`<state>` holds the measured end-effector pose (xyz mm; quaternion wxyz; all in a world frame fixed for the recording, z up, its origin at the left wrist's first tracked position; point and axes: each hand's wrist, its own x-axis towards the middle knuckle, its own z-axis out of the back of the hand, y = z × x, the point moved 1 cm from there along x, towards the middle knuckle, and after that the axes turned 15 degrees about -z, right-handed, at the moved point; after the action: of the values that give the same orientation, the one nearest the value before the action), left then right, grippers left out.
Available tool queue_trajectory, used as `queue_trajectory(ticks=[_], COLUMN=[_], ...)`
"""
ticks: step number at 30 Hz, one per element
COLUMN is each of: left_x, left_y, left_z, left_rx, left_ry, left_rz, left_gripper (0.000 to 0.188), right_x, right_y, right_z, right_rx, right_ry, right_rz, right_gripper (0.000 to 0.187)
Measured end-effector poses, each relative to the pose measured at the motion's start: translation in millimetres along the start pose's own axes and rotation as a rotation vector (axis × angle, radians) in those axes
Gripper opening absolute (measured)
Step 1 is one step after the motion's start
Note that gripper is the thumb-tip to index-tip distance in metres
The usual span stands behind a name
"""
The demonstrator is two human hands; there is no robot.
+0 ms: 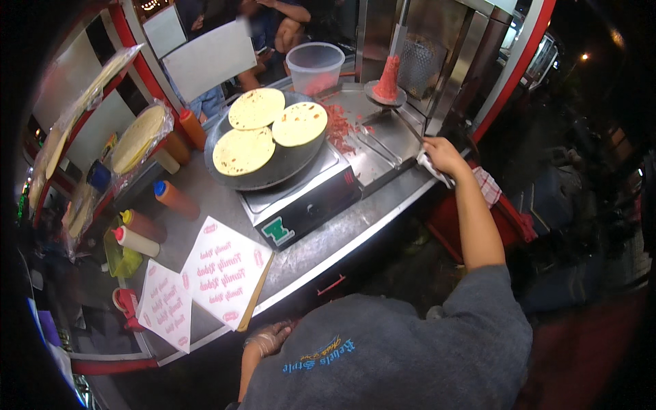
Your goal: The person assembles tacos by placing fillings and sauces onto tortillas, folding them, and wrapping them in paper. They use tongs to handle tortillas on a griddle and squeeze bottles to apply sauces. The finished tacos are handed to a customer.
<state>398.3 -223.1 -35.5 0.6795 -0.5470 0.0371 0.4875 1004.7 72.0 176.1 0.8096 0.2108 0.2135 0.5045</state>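
Observation:
My right hand [444,157] is closed round the end of a long, thin, dark tool [408,126]. The tool slants up to the spit's round plate [384,98], under a narrow cone of red meat [388,76]. A white piece [434,169], maybe cloth, hangs below this hand. Down by my shirt, my left hand [270,338] wears a thin clear glove; its fingertips are hidden. Three flatbreads [244,152] lie on a round black griddle [254,181]. Shredded red meat [338,126] is scattered over the metal tray [386,171], where metal tongs [383,149] lie.
Printed wrapping papers [225,273] lie at the counter's near edge. Sauce bottles [140,240] and a green basket [121,253] stand left. A clear tub [315,65] is behind the griddle. Bagged flatbreads [140,139] sit on the left shelf. People stand beyond the counter.

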Motion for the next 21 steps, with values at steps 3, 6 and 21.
queue_trajectory(ticks=[3,6,21], left_x=[4,21,41], left_y=[24,58,30], left_z=[-19,-52,-78], left_rx=[-0.06,0.164,0.149], left_ry=[-0.097,-0.114,-0.144], left_rz=[-0.04,-0.064,0.266], left_gripper=[0.064,0.067,0.061], right_x=[-47,-87,30], right_y=[-31,-36,52], right_z=[44,53,-67], right_rx=[-0.072,-0.116,-0.377], right_ry=[0.041,-0.101,-0.112], right_rz=[0.141,0.374,0.457], right_gripper=[0.036,0.038,0.049])
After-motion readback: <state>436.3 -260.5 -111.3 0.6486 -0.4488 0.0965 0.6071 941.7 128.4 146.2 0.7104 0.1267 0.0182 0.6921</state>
